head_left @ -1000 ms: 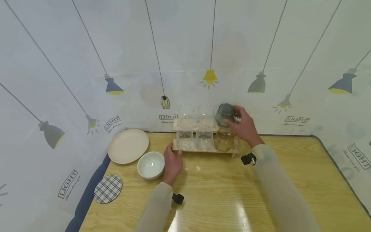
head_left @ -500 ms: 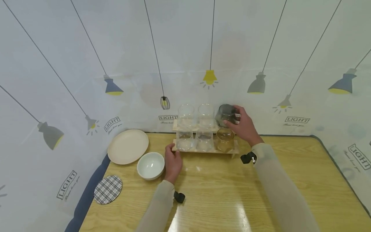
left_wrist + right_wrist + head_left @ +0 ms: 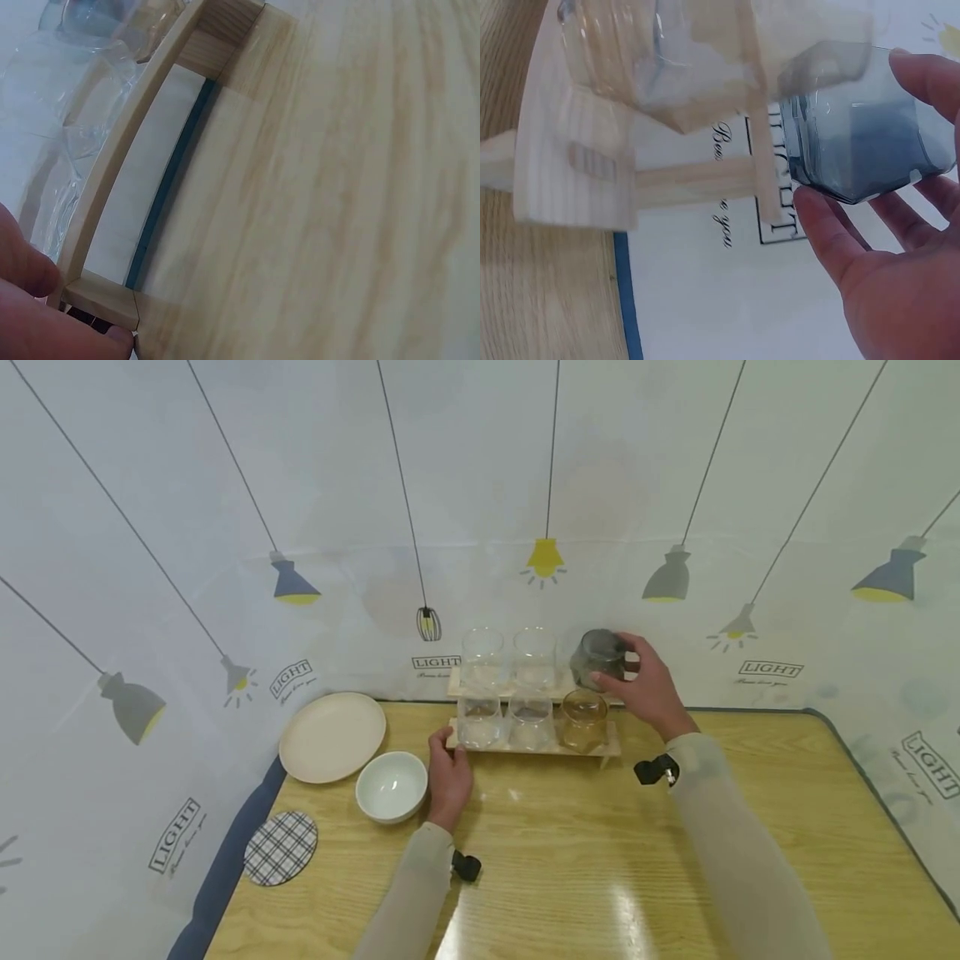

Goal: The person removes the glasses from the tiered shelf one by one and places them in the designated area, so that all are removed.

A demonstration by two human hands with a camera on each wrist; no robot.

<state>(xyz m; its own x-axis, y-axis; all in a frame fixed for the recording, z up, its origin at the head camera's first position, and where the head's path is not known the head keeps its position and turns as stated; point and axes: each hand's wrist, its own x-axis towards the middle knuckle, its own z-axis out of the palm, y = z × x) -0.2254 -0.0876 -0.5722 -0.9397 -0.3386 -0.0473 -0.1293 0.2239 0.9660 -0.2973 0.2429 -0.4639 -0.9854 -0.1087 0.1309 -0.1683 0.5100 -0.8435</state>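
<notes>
My right hand (image 3: 651, 687) holds a smoky grey glass tumbler (image 3: 597, 658) at the right end of a two-tier wooden rack's (image 3: 612, 746) upper shelf. In the right wrist view, thumb and fingers wrap the faceted tumbler (image 3: 866, 146), which is close to the shelf end. An amber glass (image 3: 584, 727) stands below it on the lower shelf, with clear glasses (image 3: 480, 727) to its left. My left hand (image 3: 451, 781) grips the left end of the lower shelf. In the left wrist view, its fingers (image 3: 30, 274) are at the rack's end piece (image 3: 101, 300).
A white bowl (image 3: 392, 787) stands just left of my left hand, with a cream oval plate (image 3: 332, 737) behind it. A round checked coaster (image 3: 281, 848) lies nearer the front left. Behind the rack rises a wall covering (image 3: 480, 585) printed with lamps.
My right hand has moved slightly right with the grey tumbler, so the gap to the neighbouring clear glass is wider. My left hand stays at the rack's left end.
</notes>
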